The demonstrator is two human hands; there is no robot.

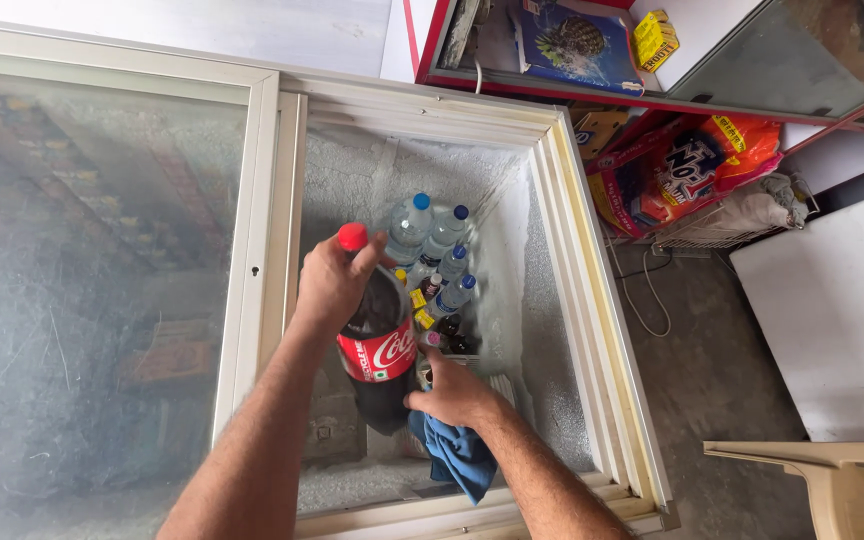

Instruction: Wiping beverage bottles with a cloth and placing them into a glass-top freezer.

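Head view: cola bottle (377, 340) is clamped at the neck by left hand (337, 280) fingers, upright over the freezer (572, 300), while blue cloth (457, 455) is pinched in right hand (457, 395) fingers against its base.

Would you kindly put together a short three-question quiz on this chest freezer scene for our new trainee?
1. True or false: the left hand grips the big dark cola bottle near its red cap.
2. Multiple choice: what does the right hand hold against the bottle's lower part? A) a sponge B) a blue cloth C) a paper towel
3. Fill in: the clear water bottles at the back of the open freezer have ____ caps.

Key
1. True
2. B
3. blue
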